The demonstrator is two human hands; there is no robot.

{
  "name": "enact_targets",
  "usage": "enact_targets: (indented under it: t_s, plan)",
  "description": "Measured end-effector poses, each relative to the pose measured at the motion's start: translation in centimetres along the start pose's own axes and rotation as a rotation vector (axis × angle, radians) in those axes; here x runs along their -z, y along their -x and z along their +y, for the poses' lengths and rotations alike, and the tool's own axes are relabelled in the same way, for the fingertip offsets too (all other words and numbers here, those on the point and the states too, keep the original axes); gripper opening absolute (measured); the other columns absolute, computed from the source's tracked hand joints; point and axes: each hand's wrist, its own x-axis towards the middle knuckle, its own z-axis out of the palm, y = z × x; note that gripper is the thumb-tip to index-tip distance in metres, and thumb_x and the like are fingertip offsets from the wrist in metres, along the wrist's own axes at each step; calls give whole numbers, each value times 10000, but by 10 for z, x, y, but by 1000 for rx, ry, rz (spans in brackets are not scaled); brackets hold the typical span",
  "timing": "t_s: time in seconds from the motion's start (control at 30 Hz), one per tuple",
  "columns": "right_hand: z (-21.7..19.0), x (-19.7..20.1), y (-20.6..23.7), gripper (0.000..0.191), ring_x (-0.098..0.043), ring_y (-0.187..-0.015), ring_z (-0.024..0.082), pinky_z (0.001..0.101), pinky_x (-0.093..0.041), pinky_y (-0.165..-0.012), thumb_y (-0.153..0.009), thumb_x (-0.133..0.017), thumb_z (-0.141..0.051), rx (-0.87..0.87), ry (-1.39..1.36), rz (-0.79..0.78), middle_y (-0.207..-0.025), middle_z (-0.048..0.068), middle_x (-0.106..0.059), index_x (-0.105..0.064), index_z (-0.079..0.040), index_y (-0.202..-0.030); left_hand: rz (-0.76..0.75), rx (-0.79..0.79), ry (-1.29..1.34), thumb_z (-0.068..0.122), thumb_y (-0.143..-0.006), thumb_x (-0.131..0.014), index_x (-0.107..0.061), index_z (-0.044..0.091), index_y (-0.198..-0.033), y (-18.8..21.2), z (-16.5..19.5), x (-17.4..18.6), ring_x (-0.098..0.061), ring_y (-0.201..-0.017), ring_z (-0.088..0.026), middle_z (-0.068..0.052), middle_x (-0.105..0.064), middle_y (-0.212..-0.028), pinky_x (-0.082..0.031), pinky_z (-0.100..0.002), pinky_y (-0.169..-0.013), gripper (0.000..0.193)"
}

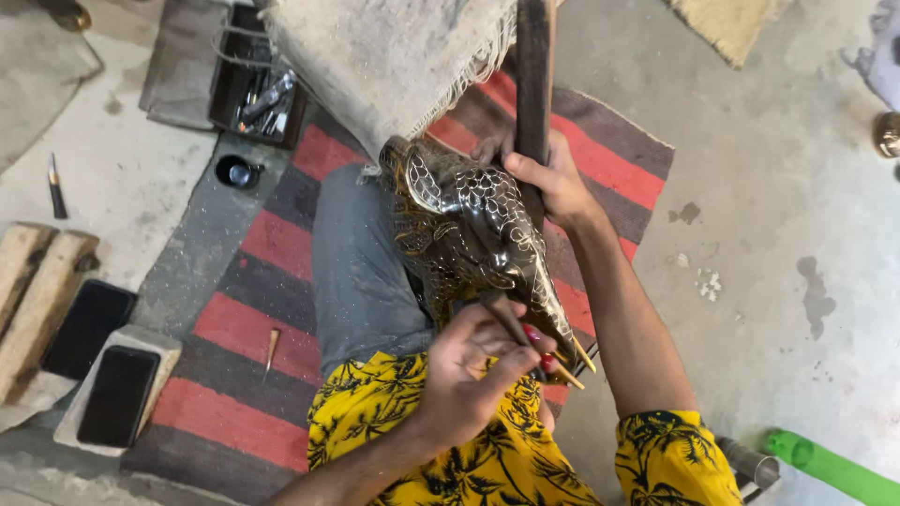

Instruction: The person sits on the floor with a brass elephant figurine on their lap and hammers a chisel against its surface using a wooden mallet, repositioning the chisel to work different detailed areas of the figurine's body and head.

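Left hand point(469, 370) hides graver's point(511, 323) tip – engraved vessel point(473, 234) partly under cloth point(384, 66)

Bare concrete floor point(787, 187) lies open to the person's right, broken only by a green tube point(830, 467) near the lower edge. To the left, passage narrows: a tool tray point(255, 89), a small black cup point(236, 171), wooden blocks point(37, 281) and two dark phones point(117, 394) crowd the floor beside the striped rug point(244, 319).
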Motion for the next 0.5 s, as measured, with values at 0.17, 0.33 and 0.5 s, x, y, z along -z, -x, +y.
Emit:
enact_targets:
  t_s: [0.17, 0.33, 0.5]
  plan:
    - [23, 10, 6, 319, -644, -1169, 230, 378, -506, -1050, -954, -790, -286, 32, -18, -27, -1123, 129, -700, -604, -30, -997, 76, -66, 29, -21, -997, -643, -449, -46, -1338, 5, 15, 28, -747, -1035, -282, -193, -724, -1131, -622, -440, -959, 393]
    - [42, -18, 8, 281, -636, -962, 154, 331, -536, -863, -912, -812, -191, -28, 207, 81, -1067, 83, -716, -622, -32, -1044, 270, -133, -197, -11, -980, -647, -471, -52, -1355, 14, 51, 80, -752, -977, -281, -206, -732, -1110, -625, -431, -915, 416]
    - [48, -54, 9, 345, -649, -1106, 142, 324, -527, -1020, -940, -785, -197, -28, 271, 76, -1185, 74, -708, -634, -12, -1189, 209, -146, -246, -11, -1008, -638, -487, -55, -1345, 37, 77, 105, -750, -1029, -262, -191, -725, -1145, -629, -407, -953, 371]
